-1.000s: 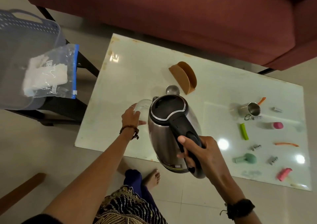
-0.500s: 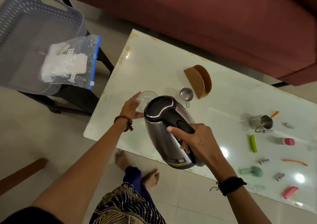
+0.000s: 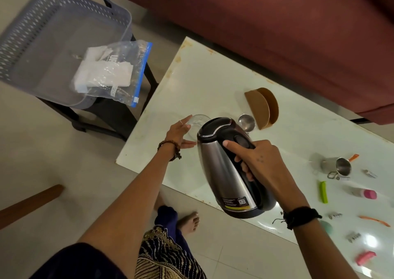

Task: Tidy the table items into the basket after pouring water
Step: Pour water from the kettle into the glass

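Pour step under way. Right hand (image 3: 259,163) clenched on the kettle (image 3: 226,167) handle, spout tipped toward the glass (image 3: 197,121). Left hand (image 3: 178,132) cupped the glass on the surface (image 3: 213,82), just left of the kettle. Advice: tilt slowly, keep spout over the rim, steady the glass. Basket (image 3: 42,44) stood well left of the kettle, off the surface

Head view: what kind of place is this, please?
Most likely a living room at home: a dark red sofa stands behind a low white table on a tiled floor, and the right hand tips an electric kettle toward a glass.
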A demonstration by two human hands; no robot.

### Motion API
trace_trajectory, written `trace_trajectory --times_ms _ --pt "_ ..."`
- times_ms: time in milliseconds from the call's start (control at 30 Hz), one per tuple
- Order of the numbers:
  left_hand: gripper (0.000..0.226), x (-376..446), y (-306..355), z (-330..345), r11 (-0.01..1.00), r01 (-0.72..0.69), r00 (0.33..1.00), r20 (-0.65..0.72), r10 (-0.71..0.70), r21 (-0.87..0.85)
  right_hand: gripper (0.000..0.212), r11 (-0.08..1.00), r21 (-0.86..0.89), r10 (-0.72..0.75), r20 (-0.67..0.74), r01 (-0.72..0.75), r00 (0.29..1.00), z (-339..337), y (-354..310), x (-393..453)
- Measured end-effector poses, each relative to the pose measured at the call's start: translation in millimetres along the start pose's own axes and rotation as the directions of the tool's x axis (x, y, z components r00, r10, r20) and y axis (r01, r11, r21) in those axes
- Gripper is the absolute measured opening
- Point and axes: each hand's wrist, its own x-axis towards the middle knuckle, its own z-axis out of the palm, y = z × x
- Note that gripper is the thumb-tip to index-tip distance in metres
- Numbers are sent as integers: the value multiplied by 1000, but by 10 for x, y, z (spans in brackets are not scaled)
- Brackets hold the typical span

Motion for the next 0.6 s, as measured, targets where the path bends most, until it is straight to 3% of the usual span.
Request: trace_trajectory --times_ms 133,267,433,600 --pt "38 -14 7 -5 1000 12 1000 3 -12 -7 39 996 72 43 -1 -43 999 -39 -112 45" --pt "38 -14 18 -15 999 10 1000 -1 -10 34 35 998 -68 -8 51 12 999 -28 -179 63" --pt "38 -17 29 -2 999 7 1000 -22 -6 49 41 994 -106 37 41 -33 998 -32 -208 37" --pt "38 -22 34 9 998 6 999 -34 -4 58 36 995 37 92 23 -93 995 -76 -212 -24"
